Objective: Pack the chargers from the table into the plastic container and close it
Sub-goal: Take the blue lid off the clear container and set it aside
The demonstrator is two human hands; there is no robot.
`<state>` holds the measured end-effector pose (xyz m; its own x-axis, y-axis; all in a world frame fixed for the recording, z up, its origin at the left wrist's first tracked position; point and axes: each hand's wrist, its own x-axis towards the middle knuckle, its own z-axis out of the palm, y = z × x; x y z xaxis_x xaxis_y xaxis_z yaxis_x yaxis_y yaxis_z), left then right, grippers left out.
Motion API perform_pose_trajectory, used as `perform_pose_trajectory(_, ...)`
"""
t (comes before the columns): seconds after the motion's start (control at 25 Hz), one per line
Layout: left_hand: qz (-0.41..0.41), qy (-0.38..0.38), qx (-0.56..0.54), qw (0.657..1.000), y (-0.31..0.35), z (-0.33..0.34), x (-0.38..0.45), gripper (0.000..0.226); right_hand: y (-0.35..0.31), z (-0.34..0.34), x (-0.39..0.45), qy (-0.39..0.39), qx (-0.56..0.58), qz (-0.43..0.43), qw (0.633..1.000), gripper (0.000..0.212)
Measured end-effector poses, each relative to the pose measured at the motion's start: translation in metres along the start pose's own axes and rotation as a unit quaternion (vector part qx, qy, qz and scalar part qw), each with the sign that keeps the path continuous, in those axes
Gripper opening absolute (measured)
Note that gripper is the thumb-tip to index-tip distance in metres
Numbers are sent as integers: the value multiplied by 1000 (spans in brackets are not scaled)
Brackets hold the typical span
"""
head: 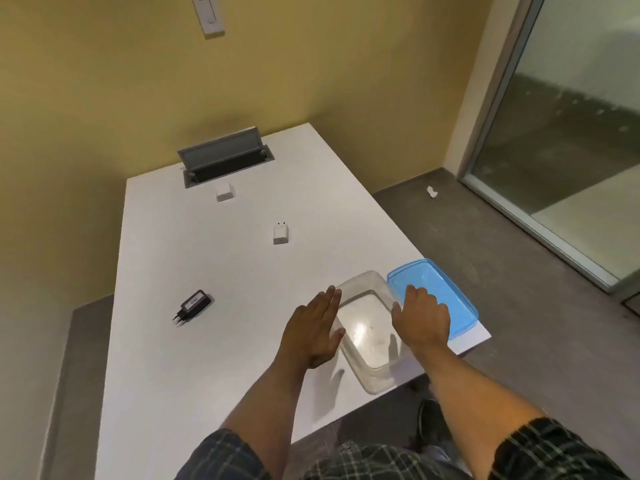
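A clear plastic container [367, 344] stands with nothing in it near the table's right edge. Its blue lid [446, 289] lies flat just right of it. My left hand [311, 330] hovers flat against the container's left side, fingers apart, holding nothing. My right hand [420, 315] rests over the seam between container and lid, fingers spread on the lid. A black charger [194, 303] lies to the left. A white charger [281, 233] with two pins lies farther back in the middle. Another white charger [224, 191] sits near the back.
The white table [194, 375] has an open grey cable hatch [225, 157] at its far end. A yellow wall stands behind, a glass door to the right. A scrap of paper [432, 192] lies on the grey floor.
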<state>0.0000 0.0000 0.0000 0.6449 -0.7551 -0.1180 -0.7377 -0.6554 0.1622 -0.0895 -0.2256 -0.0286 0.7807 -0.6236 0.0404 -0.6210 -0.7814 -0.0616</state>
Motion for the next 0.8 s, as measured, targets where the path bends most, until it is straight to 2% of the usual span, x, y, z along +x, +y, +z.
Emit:
perform_pose_trajectory(0.36, 17, -127, 76, 989, 6, 20, 9, 69, 22, 10, -7, -84, -36, -2, 996, 28)
perform_pose_trajectory(0.52, 15, -133, 78, 988, 4, 24, 10, 69, 20, 11, -10, -128, -11, 25, 991, 18)
perform_pose_trajectory(0.68, 15, -129, 74, 989, 1, 23, 9, 67, 17, 13, -10, -133, 61, 58, 988, 13)
perform_pose_trajectory(0.8, -18, -97, 31, 995, -1, 22, 4, 63, 13, 15, -9, -130, 100, 60, 985, 14)
